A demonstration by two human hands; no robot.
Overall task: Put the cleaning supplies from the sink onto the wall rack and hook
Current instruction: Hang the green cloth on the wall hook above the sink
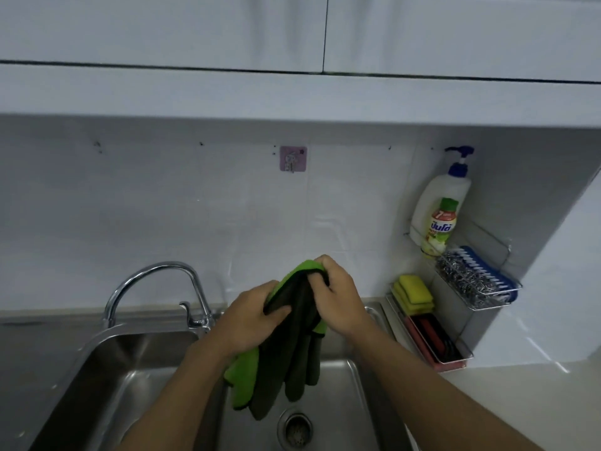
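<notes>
Presently the green-and-black rubber gloves (289,336) are held at frame centre, fingers of both hands closed on them, long axis hanging sinkward; the small pink adhesive wall hook (293,158) is straight above, the right hand (338,296) nearer.

Two hands (250,317) (338,301), one glove pair (292,353), one hook (293,158), one tap (162,288). On the rack (481,304): two bottles (435,206) (439,229), one brush (487,271), one scourer (455,271). Two sponges (413,292).

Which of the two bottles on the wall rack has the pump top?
The taller white bottle at the back, with a blue pump. The small bottle in front has a green cap and a colourful label.
</notes>
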